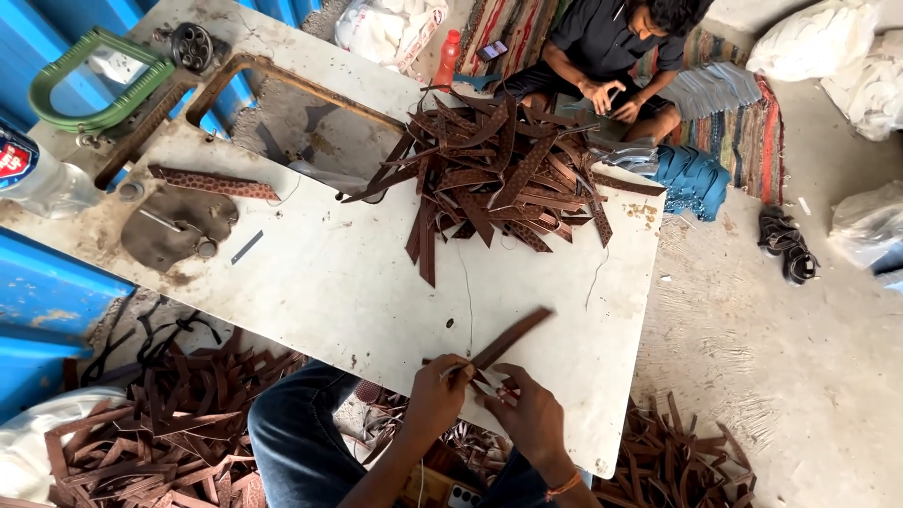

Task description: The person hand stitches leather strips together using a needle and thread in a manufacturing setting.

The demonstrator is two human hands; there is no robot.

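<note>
Both hands meet at the near edge of the white counter (357,282), working on a single brown leather strap (508,341) that slants up and away to the right from the fingers. The left hand (437,390) has its fingers pinched narrowly on the strap's near end, and something thin and pale shows at the fingertips, too small to identify. The right hand (527,409) sits just beside it, fingers curled under the same end, apparently steadying it; whether they close fully on the strap I cannot tell. The step in hand looks like trimming or cleaning one strap end, taken one piece at a time. Well beyond the fingers, toward the far side of the counter, lies a large heap of patterned straps (499,174), and more straps lie on the floor (179,423) to the left of the fingers and below them on the right. A steady pinch on the end and a careful pull along the strap's edge seem called for next. Beyond the counter a seated person (611,56) bends over their own work on a striped mat.
</note>
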